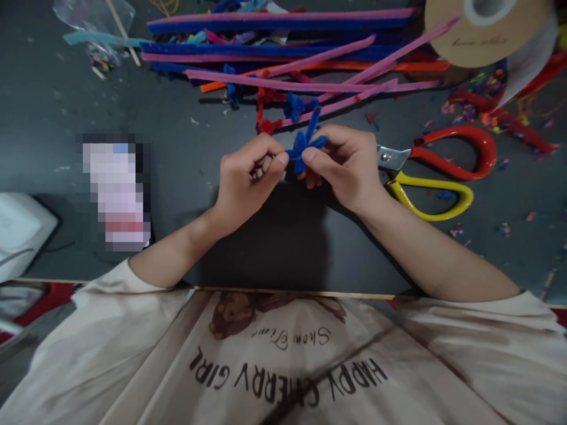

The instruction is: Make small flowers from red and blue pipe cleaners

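A small blue pipe-cleaner flower (pixel 302 141), its loops bent like petals and one straight end sticking up, is held between my hands above the dark table. My left hand (pixel 254 177) pinches a loop at its left side between thumb and forefinger. With thumb and fingers, my right hand (pixel 345 165) grips the lower right of the flower, so part of it is hidden. Just beyond lie another twisted blue pipe-cleaner piece (pixel 294 106) and a bent red pipe cleaner (pixel 268 125). Right of my right hand are scissors (pixel 410 156) with one red and one yellow handle.
Pink, blue and orange pipe cleaners (pixel 283 50) lie across the back. A cardboard spool (pixel 487 35) sits back right, with colourful scraps (pixel 469 103) below it. A blurred-out phone (pixel 117 192) lies left, near a white object (pixel 24 233). The table's front edge (pixel 292 291) meets my shirt.
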Demonstrator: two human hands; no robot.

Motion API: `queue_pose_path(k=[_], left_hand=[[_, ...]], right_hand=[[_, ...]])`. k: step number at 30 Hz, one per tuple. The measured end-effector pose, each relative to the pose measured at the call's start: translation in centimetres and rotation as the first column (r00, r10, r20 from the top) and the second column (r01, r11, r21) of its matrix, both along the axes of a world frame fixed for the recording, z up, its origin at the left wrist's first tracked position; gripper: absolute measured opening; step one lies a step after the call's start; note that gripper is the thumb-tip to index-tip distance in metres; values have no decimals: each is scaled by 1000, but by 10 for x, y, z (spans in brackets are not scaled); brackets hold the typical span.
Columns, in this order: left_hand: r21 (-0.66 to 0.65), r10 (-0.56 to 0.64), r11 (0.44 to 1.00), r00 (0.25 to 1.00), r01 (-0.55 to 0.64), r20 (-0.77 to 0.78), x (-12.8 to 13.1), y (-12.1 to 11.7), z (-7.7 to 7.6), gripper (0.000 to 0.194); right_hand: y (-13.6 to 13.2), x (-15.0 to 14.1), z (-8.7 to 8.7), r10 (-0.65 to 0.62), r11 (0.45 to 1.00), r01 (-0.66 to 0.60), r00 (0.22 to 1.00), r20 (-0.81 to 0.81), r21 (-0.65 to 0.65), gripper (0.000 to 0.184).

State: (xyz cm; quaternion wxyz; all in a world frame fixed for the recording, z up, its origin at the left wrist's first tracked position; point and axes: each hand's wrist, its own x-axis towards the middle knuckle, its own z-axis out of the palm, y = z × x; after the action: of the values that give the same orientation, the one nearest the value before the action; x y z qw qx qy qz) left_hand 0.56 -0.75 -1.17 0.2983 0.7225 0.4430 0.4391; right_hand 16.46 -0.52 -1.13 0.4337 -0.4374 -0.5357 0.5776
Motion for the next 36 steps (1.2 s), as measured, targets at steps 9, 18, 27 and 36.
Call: queue_pose_path(k=[9,18,27,36], left_hand=[[62,-33,997,996,38,-77,-1,-2,2,21],[344,13,932,943,109,-334,-2,-8,-1,15],[184,-133,965,956,185,-263,-3,-7,8,12],[-90,-260,962,966,258,-7,-5,-5,6,23]], right_hand=[[-2,0,1,-40,999,40,999,26,4,23],[-3,2,-2,-54,997,44,986,155,69,23],[-3,1,1,-23,999,13,982,190,52,22],[-1,0,1,42,998,-40,998,39,-48,23]])
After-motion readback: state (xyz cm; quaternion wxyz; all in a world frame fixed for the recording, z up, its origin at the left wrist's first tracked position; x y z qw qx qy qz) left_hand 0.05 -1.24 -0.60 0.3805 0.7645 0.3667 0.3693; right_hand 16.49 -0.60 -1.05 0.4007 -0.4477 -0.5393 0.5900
